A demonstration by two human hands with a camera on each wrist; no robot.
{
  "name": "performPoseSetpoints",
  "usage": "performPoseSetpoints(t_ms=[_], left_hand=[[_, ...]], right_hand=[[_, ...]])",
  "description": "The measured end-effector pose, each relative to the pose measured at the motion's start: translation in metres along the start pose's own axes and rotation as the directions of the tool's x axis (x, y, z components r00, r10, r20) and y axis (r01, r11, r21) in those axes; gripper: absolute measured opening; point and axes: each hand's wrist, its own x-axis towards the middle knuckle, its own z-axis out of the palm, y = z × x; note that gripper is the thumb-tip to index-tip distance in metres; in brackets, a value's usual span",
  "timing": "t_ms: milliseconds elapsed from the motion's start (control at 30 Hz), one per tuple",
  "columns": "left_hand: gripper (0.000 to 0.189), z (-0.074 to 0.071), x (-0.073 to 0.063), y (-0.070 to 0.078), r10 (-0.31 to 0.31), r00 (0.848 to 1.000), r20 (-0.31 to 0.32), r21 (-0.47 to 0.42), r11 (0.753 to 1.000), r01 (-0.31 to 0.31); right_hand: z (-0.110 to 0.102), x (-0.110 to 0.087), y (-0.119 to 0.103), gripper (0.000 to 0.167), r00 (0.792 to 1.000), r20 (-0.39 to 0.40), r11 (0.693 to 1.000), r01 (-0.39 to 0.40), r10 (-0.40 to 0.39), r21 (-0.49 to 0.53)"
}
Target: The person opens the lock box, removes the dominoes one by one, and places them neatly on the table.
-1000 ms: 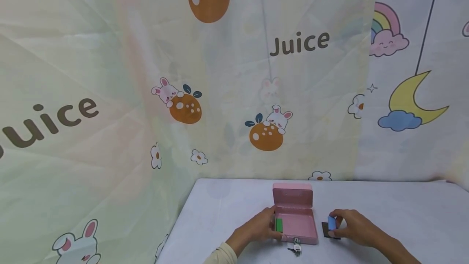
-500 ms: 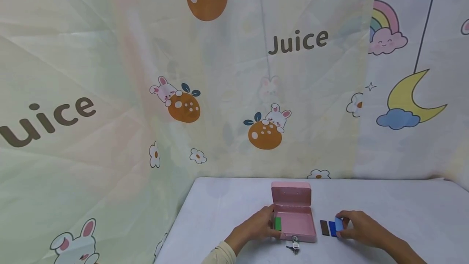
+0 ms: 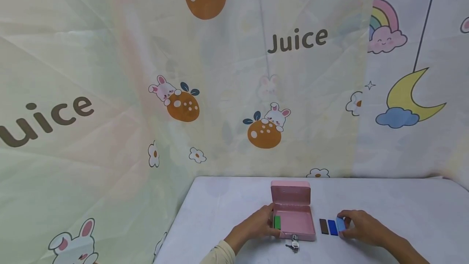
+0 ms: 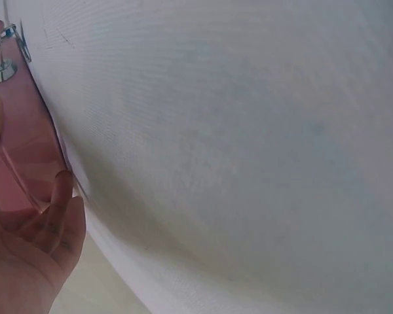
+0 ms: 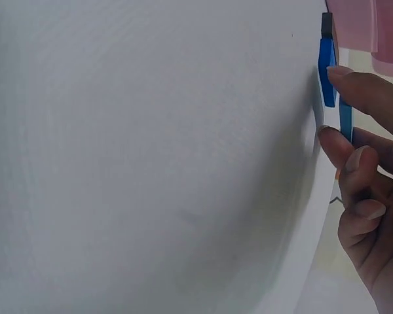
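A pink metal box (image 3: 314, 231) lies on the white table with its lid (image 3: 290, 195) raised. My left hand (image 3: 256, 223) grips the box's left side, thumb at the front corner and fingertips near the hinge. Inside, along the left wall, is a green block (image 3: 277, 222). To the right of the box, my right hand (image 3: 362, 226) pinches a light blue block (image 3: 340, 224) between thumb and index finger, close over the table. Left of it lie a dark blue block (image 3: 332, 227) and a dark brown block (image 3: 324, 226), side by side.
Small keys (image 3: 292, 247) hang from a silver lock (image 3: 294, 238) at the box's front. Behind the white table (image 3: 234, 190) hangs a printed curtain (image 3: 227, 93), which also covers the left side.
My right hand has moved a little right with the light blue block, from over the dark blocks to beside them. The dark blue block now shows fully. My left hand stays on the box.
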Motion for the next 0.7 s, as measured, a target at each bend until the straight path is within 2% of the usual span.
performPoseSetpoints(t_ms=[700], left_hand=[[0.087,-0.0018,-0.0024,0.0033,0.008,1.000,0.001,-0.007,1.000,-0.008]], right_hand=[[-0.0016,-0.0007,0.0018,0.049,1.000,0.021,1.000,-0.005,0.004,0.018]])
